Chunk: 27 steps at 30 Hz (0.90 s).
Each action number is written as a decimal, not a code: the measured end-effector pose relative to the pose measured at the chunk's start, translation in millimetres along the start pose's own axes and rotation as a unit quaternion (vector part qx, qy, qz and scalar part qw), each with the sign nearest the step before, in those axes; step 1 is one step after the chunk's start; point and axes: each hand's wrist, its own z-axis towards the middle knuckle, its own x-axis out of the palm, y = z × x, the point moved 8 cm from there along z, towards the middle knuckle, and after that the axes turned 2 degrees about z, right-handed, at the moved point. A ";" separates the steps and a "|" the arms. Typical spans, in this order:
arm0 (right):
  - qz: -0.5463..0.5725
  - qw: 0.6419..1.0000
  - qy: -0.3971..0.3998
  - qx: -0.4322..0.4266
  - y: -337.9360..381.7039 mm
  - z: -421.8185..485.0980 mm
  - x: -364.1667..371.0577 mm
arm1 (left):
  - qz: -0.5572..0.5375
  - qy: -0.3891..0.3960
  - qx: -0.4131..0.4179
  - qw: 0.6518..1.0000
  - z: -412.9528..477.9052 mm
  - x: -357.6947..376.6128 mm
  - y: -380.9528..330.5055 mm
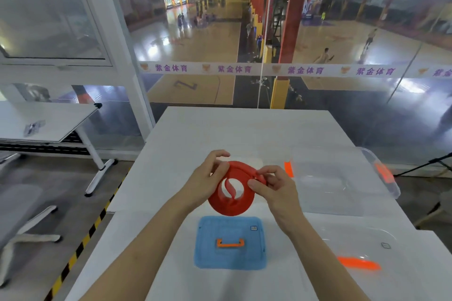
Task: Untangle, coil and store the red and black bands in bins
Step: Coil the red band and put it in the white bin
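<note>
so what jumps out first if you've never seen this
A coiled red band, pinched between the left hand and right hand, sits dead centre over the table. Nearer the person lies a blue lid with an orange handle; a clear bin stands to the right.

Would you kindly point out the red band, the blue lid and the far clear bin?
red band [230,208], head view, lower arc of the coil.
blue lid [230,228], head view, surface above its orange handle.
far clear bin [325,183], head view, bare floor.
</note>
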 end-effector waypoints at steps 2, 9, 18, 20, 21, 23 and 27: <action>-0.004 0.999 0.043 0.007 -2.6 15.5 2.5 | 0.026 0.026 0.014 0.999 11.6 11.5 -8.6; -0.002 0.999 0.021 0.030 -31.1 50.0 3.3 | -0.075 -0.107 -0.039 0.991 36.5 16.9 29.0; -0.218 0.974 0.068 -0.010 -64.9 82.8 23.8 | -0.244 -0.176 -0.165 0.939 64.2 15.2 100.4; -0.252 0.964 0.084 0.016 -72.5 90.4 29.7 | -0.252 -0.171 -0.181 0.935 74.5 13.4 118.4; -0.281 0.955 0.092 0.026 -77.6 95.0 33.0 | -0.253 -0.167 -0.190 0.934 79.8 12.8 127.8; -0.352 0.931 0.091 0.033 -89.2 107.4 38.3 | -0.249 -0.157 -0.207 0.933 90.1 13.5 147.0; -0.459 0.884 0.083 0.024 -115.2 138.2 51.9 | -0.256 -0.124 -0.236 0.929 111.1 18.4 181.3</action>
